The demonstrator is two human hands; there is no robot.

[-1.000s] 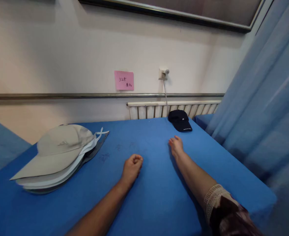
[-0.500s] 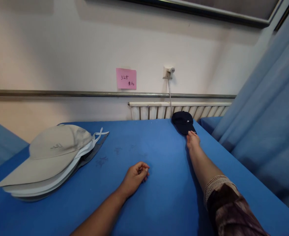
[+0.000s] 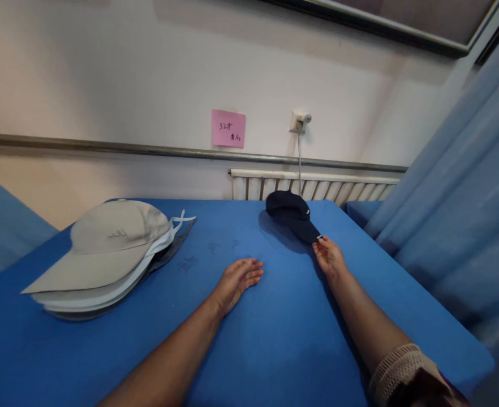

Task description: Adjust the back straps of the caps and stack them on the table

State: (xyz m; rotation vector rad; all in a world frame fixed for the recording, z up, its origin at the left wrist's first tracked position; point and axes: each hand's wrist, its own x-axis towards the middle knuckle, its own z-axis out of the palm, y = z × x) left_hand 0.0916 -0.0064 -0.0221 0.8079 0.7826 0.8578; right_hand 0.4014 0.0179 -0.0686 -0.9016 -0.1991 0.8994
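A dark navy baseball cap (image 3: 289,212) is tilted over the far right part of the blue table, its shadow falling on the cover beneath it. My right hand (image 3: 329,257) pinches the tip of its brim between thumb and fingers. Over the middle of the table, my left hand (image 3: 239,281) holds nothing, its fingers stretched out and a little apart. To the left lies a stack of caps, with a beige baseball cap (image 3: 116,240) on top, white and dark grey ones below. A white strap (image 3: 182,218) sticks up at the stack's right end.
The blue-covered table (image 3: 275,345) reaches back to a wall with a metal rail (image 3: 147,148) and a radiator (image 3: 270,183). A plugged-in cable (image 3: 299,152) hangs from a socket near a pink note (image 3: 228,129). Blue curtains (image 3: 457,186) hang on the right.
My right hand has drawn the navy cap leftward and turned it, gripping the brim. My left hand has gone from curled to stretched-out fingers. The camera view has shifted a little.
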